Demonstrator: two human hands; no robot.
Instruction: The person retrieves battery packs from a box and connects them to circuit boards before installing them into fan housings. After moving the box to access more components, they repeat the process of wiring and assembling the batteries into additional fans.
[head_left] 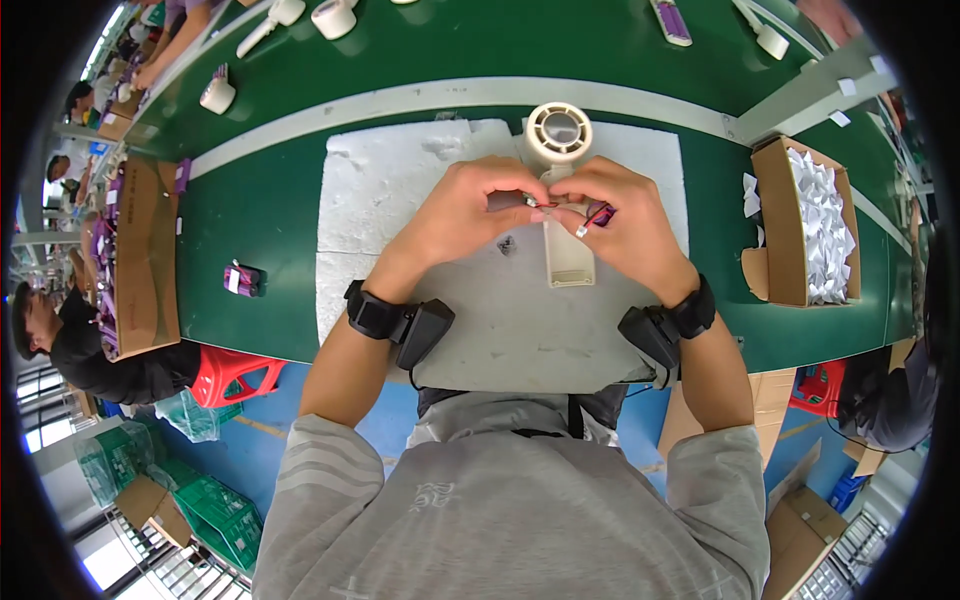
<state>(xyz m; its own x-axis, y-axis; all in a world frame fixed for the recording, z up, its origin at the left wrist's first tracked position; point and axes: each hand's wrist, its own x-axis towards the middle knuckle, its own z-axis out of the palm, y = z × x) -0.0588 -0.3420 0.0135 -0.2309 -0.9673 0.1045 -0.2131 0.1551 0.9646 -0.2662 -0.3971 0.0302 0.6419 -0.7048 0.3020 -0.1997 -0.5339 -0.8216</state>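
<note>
A cream handheld fan [571,265] lies on the foam mat, its round grille away from me and its open handle towards me. Over the handle my two hands meet. My left hand [465,215] is closed in a pinch on a thin red wire, beside a small pale connector [531,201]. My right hand [630,215] is closed around a purple battery pack [603,214], mostly hidden by the fingers; its thumb and forefinger also reach the wire. From the pack, red and dark leads run to a white plug [582,231] hanging below the right fingers.
White foam mat [370,200] on a green table [215,300]. Another purple battery pack [242,280] lies left. Cardboard boxes stand left [148,260] and right [783,235], the right one holding white folded pieces. Fan parts [217,95] lie beyond the pale rail [450,94]. Co-workers sit left.
</note>
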